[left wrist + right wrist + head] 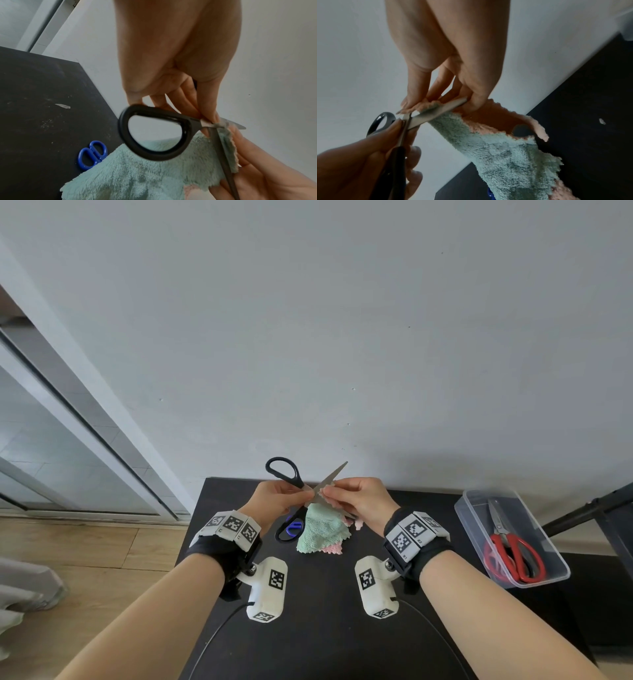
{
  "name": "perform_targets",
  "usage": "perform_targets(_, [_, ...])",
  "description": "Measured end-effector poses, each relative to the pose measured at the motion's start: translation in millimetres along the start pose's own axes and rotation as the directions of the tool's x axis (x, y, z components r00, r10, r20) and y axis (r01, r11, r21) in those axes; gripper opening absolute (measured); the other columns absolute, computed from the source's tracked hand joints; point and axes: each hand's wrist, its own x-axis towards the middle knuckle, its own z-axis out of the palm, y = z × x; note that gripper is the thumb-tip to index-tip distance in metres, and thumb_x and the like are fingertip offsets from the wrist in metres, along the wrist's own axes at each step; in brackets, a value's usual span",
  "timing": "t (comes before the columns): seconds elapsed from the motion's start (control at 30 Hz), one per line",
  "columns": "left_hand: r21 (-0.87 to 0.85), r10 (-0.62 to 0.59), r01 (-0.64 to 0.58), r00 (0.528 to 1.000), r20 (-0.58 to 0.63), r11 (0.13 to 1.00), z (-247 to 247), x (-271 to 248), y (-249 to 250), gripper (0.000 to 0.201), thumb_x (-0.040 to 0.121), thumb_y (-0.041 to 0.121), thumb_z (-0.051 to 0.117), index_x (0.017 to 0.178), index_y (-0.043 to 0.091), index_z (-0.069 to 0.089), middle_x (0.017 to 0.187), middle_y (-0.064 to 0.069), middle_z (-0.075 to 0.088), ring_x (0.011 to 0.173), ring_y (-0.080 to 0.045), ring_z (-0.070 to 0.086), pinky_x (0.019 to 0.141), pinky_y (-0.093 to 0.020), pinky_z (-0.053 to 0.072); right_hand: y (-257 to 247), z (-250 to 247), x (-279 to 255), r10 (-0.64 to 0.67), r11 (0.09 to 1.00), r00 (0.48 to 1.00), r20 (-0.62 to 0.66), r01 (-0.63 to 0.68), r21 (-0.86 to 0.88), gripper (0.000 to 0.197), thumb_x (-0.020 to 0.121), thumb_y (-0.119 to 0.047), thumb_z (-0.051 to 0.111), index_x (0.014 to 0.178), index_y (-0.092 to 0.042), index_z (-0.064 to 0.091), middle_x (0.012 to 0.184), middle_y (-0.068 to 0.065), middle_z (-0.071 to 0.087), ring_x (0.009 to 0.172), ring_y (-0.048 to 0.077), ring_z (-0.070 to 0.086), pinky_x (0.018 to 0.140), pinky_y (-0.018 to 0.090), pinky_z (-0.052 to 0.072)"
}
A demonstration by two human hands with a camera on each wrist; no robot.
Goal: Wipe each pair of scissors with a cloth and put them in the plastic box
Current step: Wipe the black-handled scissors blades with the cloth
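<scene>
Your left hand grips the black scissors, blades spread, above the black table. Your right hand pinches the green-and-pink cloth around one blade. Blue scissors lie beneath; red scissors lie in the plastic box at right.

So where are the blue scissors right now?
The blue scissors lie on the black table, left of centre in the head view, partly tucked under the hanging cloth below the left hand.

No readable text, brand or number can be made out anywhere; only black-and-white square marker codes are printed on the wrist-worn camera mounts.
</scene>
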Motion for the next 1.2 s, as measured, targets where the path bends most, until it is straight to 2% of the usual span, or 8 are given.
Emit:
perform_targets(0.27, [0.009, 0.042, -0.042, 0.999, -0.003, 0.999, 6, -2, -1, 0.007, 0.079, 0.008, 0.074, 0.084, 0.005, 0.072, 0.082, -0.006, 0.071, 0.069, -0.004, 0.064, 0.058, -0.009, 0.047, 5, 7, 1, -0.063, 0.997, 0.998, -0.018, 0.062, -0.04, 0.003, 0.079, -0.006, 0.073, 0.077, -0.007, 0.073, 0.06, 0.002, 0.065, 0.051, 0.014, 0.053, 0.047, 0.022, 0.04])
perform_targets(0.4, [0.037, 0.062, -0.062, 0.998, -0.006, 0.997, 7, -3, -1, 0.009, 0.078, 0.005, 0.074, 0.086, 0.0, 0.071, 0.081, -0.008, 0.072, 0.066, -0.002, 0.066, 0.058, -0.009, 0.046, 7, 9, 1, -0.091, 0.994, 0.995, -0.033, 0.089, -0.068, 0.009, 0.085, -0.007, 0.068, 0.075, -0.008, 0.069, 0.055, -0.005, 0.063, 0.052, 0.003, 0.057, 0.062, 0.014, 0.049])
perform_targets(0.5, [0.081, 0.062, -0.062, 0.998, 0.009, 0.995, 6, -3, 3, 0.012, 0.078, 0.008, 0.075, 0.088, 0.001, 0.072, 0.089, -0.012, 0.073, 0.074, -0.009, 0.066, 0.062, -0.011, 0.048, 9, 11, 1, -0.097, 0.995, 0.994, -0.054, 0.095, -0.043, 0.015, 0.086, -0.008, 0.066, 0.072, -0.007, 0.067, 0.055, -0.004, 0.059, 0.053, 0.005, 0.055, 0.066, 0.017, 0.048])
perform_targets(0.7, [0.169, 0.043, -0.05, 0.998, 0.043, 0.984, 1, 0, 5, 0.006, 0.075, 0.01, 0.078, 0.078, 0.011, 0.073, 0.089, -0.014, 0.074, 0.087, -0.022, 0.068, 0.084, -0.029, 0.052, 10, 9, 0, -0.087, 0.996, 0.993, -0.08, 0.086, -0.018, 0.02, 0.088, -0.012, 0.065, 0.076, 0.004, 0.067, 0.056, 0.006, 0.055, 0.049, 0.016, 0.044, 0.049, 0.023, 0.035])
perform_targets(0.93, [0.202, 0.031, -0.045, 0.997, 0.073, 0.978, -9, -7, 3, 0.005, 0.077, 0.01, 0.077, 0.078, 0.013, 0.073, 0.081, -0.007, 0.075, 0.078, -0.013, 0.069, 0.073, -0.019, 0.049, 4, -7, 1, -0.062, 0.998, 0.987, -0.151, 0.061, -0.013, 0.028, 0.087, -0.02, 0.067, 0.074, 0.005, 0.067, 0.059, 0.012, 0.052, 0.039, 0.023, 0.041, 0.039, 0.029, 0.03])
perform_targets(1.03, [0.231, 0.002, -0.02, 0.997, 0.078, 0.973, -14, -10, 2, 0.004, 0.078, 0.009, 0.075, 0.082, 0.008, 0.073, 0.088, -0.015, 0.074, 0.076, -0.015, 0.066, 0.072, -0.02, 0.05, -2, -19, 4, -0.029, 0.989, 0.969, -0.245, 0.063, 0.136, 0.024, 0.089, -0.015, 0.064, 0.071, 0.0, 0.065, 0.062, 0.008, 0.057, 0.053, 0.021, 0.053, 0.047, 0.032, 0.043])
perform_targets(1.1, [0.227, -0.031, 0.018, 0.998, 0.054, 0.974, -20, -13, -2, 0.006, 0.081, 0.01, 0.073, 0.084, 0.005, 0.071, 0.091, -0.021, 0.072, 0.066, -0.016, 0.06, 0.056, -0.016, 0.045, -10, -32, 4, -0.032, 0.965, 0.961, -0.273, 0.101, 0.241, 0.02, 0.09, -0.011, 0.062, 0.072, -0.002, 0.065, 0.06, 0.003, 0.056, 0.059, 0.017, 0.052, 0.058, 0.026, 0.045])
perform_targets(1.2, [0.175, -0.052, 0.048, 0.998, 0.02, 0.983, -27, -12, -10, 0.006, 0.083, 0.014, 0.071, 0.083, 0.009, 0.069, 0.092, -0.022, 0.072, 0.078, -0.028, 0.052, 0.04, -0.014, 0.032, -13, -40, 1, -0.053, 0.98, 0.973, -0.225, 0.093, 0.174, 0.015, 0.087, -0.013, 0.065, 0.075, -0.007, 0.07, 0.061, 0.003, 0.055, 0.056, 0.017, 0.046, 0.051, 0.027, 0.036])
